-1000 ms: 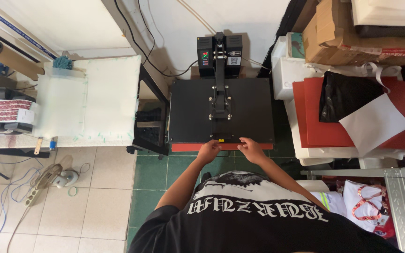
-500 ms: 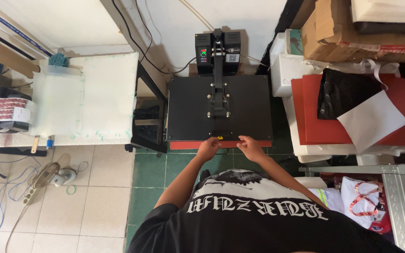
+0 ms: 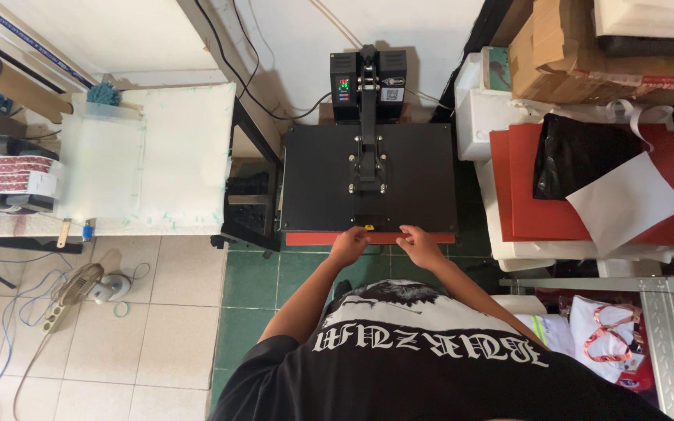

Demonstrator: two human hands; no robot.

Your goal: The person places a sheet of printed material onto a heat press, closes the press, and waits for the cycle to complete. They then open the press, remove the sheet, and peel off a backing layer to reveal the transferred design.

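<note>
A black heat press (image 3: 407,175) stands in front of me with its flat top plate down. A red pad (image 3: 313,238) shows along its front edge. My left hand (image 3: 349,246) and my right hand (image 3: 419,246) sit side by side at the middle of that front edge. Their fingers curl onto the red strip on either side of a small yellow tab (image 3: 368,228). Behind the plate rise the black lever arm (image 3: 368,117) and the control box (image 3: 345,90) with lit digits.
A white padded table (image 3: 157,156) stands to the left, with printed rolls (image 3: 5,175) and a cardboard tube (image 3: 17,86). On the right are red sheets (image 3: 524,187), a black bag (image 3: 579,160), white paper (image 3: 626,203) and cardboard boxes (image 3: 579,47). A power strip (image 3: 68,292) and cables lie on the floor.
Both hands stay at the press's front edge. The view has shifted only slightly.
</note>
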